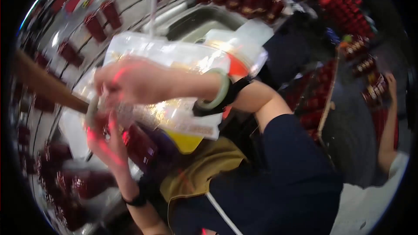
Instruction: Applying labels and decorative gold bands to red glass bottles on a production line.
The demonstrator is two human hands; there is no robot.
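The left hand [109,146] and right hand [137,80], close together with grip indistinct, apparently manipulate gold-flecked clear plastic [167,111] near the counter's [132,6] edge, the next move requiring steadiness.

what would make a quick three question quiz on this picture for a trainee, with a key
1. Which wrist wears the green bangle, the person's left or right?
2. True or false: the sink appears higher in the picture than the right hand.
3. Fill in: the wristband near the left hand is coloured ____.

Key: 1. Right. 2. True. 3. Black.
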